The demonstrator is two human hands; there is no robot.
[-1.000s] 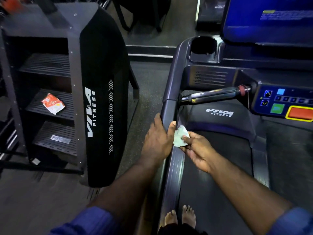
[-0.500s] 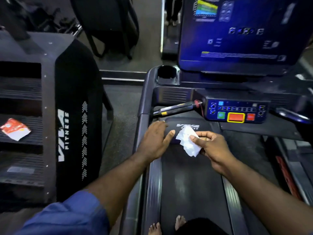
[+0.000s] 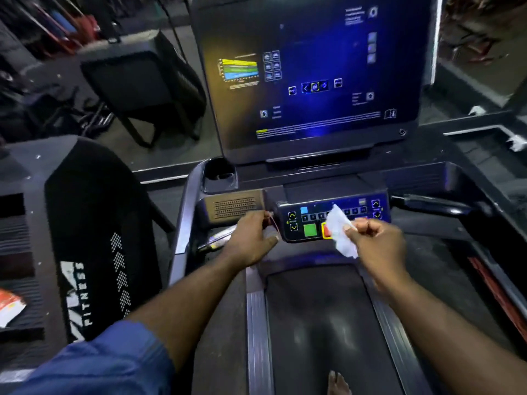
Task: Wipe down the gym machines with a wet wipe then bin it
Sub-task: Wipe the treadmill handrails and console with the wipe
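Head view. On the treadmill (image 3: 256, 323), the right hand (image 3: 376, 246) pinches a crumpled white wet wipe (image 3: 339, 232) between thumb and curled fingers, holding it in front of the control panel (image 3: 356, 201), beside the green button (image 3: 310, 230). The left hand (image 3: 251, 240) lies on the left handlebar (image 3: 216, 241), fingers curled over it, next to a red cord (image 3: 274, 224). Above, the console screen (image 3: 313, 75) is lit. A black stair machine (image 3: 85, 223) stands beyond the treadmill's left edge.

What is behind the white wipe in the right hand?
The treadmill's button panel. Left of the wipe the green button shows whole; the red button is mostly covered, as is part of the number row.
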